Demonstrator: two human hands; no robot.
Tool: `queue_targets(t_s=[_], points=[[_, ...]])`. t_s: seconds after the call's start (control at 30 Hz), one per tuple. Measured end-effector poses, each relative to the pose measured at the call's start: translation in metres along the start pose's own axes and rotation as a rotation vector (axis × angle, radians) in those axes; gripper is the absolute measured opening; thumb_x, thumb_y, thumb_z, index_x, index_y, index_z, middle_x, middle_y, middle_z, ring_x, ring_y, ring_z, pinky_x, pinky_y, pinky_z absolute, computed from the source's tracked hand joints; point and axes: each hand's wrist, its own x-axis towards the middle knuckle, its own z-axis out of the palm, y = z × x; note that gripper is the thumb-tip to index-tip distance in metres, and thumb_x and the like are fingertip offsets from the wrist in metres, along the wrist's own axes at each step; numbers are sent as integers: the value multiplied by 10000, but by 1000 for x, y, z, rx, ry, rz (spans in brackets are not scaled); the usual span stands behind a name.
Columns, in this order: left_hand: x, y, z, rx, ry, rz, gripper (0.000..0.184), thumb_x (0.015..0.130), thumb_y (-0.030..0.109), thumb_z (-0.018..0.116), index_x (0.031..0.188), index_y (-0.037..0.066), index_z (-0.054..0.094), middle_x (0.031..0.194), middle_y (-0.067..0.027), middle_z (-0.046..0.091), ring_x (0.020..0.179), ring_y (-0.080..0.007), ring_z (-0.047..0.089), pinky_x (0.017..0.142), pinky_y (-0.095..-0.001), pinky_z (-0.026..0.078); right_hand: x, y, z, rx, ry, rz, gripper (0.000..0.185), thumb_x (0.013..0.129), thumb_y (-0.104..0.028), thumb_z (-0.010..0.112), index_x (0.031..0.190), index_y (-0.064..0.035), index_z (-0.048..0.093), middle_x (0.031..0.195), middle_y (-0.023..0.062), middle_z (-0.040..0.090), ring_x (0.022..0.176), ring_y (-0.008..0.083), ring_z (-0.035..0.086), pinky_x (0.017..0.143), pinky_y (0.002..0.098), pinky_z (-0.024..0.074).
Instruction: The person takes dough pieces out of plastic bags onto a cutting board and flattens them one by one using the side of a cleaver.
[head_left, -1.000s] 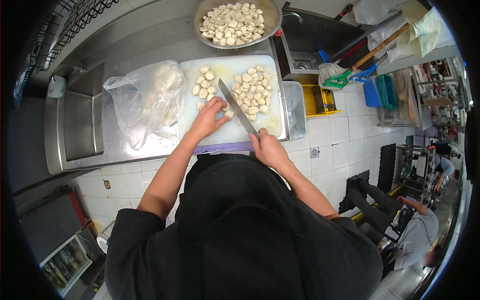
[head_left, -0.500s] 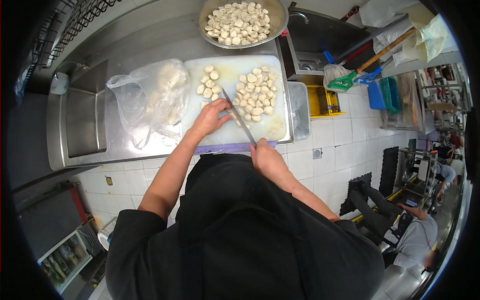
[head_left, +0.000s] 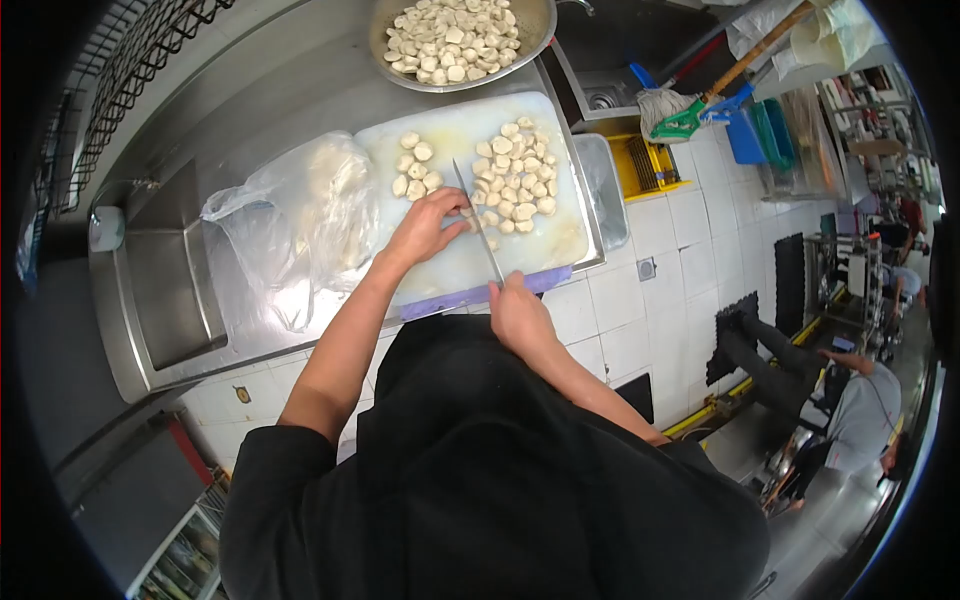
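Note:
My right hand (head_left: 520,312) is wrapped round the handle of a long knife (head_left: 482,232), whose blade points away from me over the white cutting board (head_left: 432,268). Against the blade's left side, my left hand (head_left: 428,228) pinches a small pale round piece (head_left: 470,212), partly hidden by the fingers. Several pale round pieces (head_left: 415,170) lie beyond my left hand, and a larger group (head_left: 522,180) is spread right of the knife. A clear plastic bag (head_left: 290,225) with pale contents lies left of the board.
A metal colander (head_left: 545,45) full of pale pieces stands beyond the board. Sinks are at the left (head_left: 172,300) and upper right. A clear bin (head_left: 603,190) and yellow crate (head_left: 632,165) are beside the counter. Another person (head_left: 862,415) is at the far right.
The camera view has turned and shifted. The knife blade has moved closer to my left fingers and stands more upright on the board. Fewer pieces show beside my left hand.

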Motion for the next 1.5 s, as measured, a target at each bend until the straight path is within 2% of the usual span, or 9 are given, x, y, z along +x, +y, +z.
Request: queue_targets(t_s=[0.3, 0.4, 0.53, 0.63, 0.67, 0.83, 1.1, 1.23, 1.5], points=[[3, 4, 32, 24, 106, 6, 352, 880, 46, 785, 1213, 10, 678, 1253, -138, 649, 1000, -281, 727, 897, -368, 591, 60, 12, -5, 77, 213, -85, 407, 1086, -296, 554, 1007, 102, 522, 761, 347, 679, 721, 541, 683, 627, 593, 545], [9, 11, 44, -93, 192, -83, 320, 893, 38, 758, 1203, 15, 679, 1218, -157, 660, 987, -306, 723, 882, -388, 585, 52, 21, -27, 156, 174, -115, 399, 1084, -279, 565, 1000, 110, 533, 773, 363, 673, 751, 554, 679, 655, 607, 529], [13, 10, 24, 80, 264, -30, 280, 902, 34, 741, 1175, 5, 682, 1175, -179, 689, 991, -342, 718, 882, -405, 580, 37, 34, -42, 249, 35, -146, 398, 1088, -277, 566, 988, 108, 539, 784, 380, 663, 770, 572, 665, 682, 605, 511], [25, -14, -12, 314, 542, -49, 448, 907, 236, 778, 1299, 51, 665, 1326, -181, 672, 1267, -394, 613, 1085, -484, 477, 34, 44, -33, 262, -22, -205, 413, 1094, -287, 549, 985, 111, 544, 780, 379, 662, 769, 573, 665, 687, 597, 515], [28, -22, -21, 319, 535, -47, 448, 907, 236, 778, 1299, 51, 665, 1326, -181, 672, 1267, -394, 613, 1085, -484, 477, 33, 46, -26, 270, -20, -203, 413, 1094, -287, 549, 985, 111, 544, 780, 379, 662, 769, 573, 665, 687, 597, 515], [32, -46, -30, 482, 170, -49, 736, 893, 479, 759, 1479, 88, 544, 1614, -178, 458, 1515, -408, 384, 1256, -477, 318, 46, 48, -4, 230, 65, -144, 432, 1094, -291, 534, 974, 123, 551, 774, 386, 656, 766, 574, 668, 684, 609, 521], [-11, -20, -1, 424, 0, 201, 688, 896, 435, 749, 1482, 140, 543, 1565, -111, 513, 1463, -375, 444, 1189, -498, 335, 63, 17, 9, 191, 144, -121, 408, 1074, -273, 567, 985, 124, 546, 765, 381, 658, 748, 572, 665, 672, 620, 520], [-10, -26, -12, 394, 160, 238, 697, 872, 436, 780, 1452, 120, 559, 1506, -145, 528, 1406, -363, 487, 1161, -490, 363, 59, 5, 9, 142, 149, -89, 398, 1071, -272, 572, 987, 117, 549, 759, 380, 659, 753, 569, 668, 675, 618, 522], [-24, -37, -3, 245, 141, 222, 555, 840, 343, 821, 1289, 82, 625, 1400, -141, 558, 1211, -362, 591, 1029, -459, 470, 46, -13, 20, 93, 173, -22, 401, 1071, -302, 576, 1005, 93, 563, 791, 370, 675, 776, 557, 678, 712, 610, 532]])
